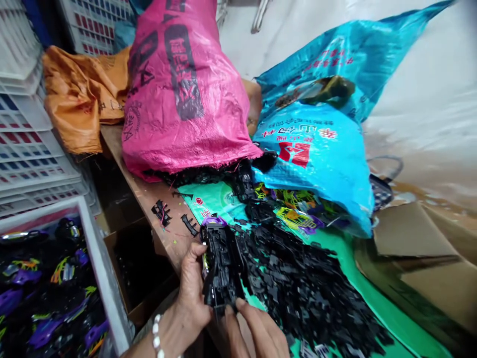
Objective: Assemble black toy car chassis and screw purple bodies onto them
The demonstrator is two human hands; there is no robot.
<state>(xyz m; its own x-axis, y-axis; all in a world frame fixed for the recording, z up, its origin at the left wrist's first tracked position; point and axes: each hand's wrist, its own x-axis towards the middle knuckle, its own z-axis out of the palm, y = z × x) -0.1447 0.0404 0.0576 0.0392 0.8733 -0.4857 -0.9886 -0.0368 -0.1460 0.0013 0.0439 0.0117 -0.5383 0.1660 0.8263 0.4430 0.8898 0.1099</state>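
Note:
My left hand [192, 293] is wrapped round the side of a black plastic toy car [223, 268], its thumb near the far end. The car's hollow, ribbed underside faces up, and a purple piece shows at its far end. My right hand [257, 330] has its fingertips on the near end of the car, closed on that edge; whether a small part is also between them is hidden. Just to the right lies a wide pile of small black plastic parts [305, 283] on a green sheet [357, 258].
A pink woven sack [194, 94] spills black car parts at the back. From a blue sack [316, 149] come yellow and purple pieces [298, 214]. At left stands a white crate [87, 238] of toy cars, beside stacked baskets [33, 144]. A cardboard box [421, 238] is at right.

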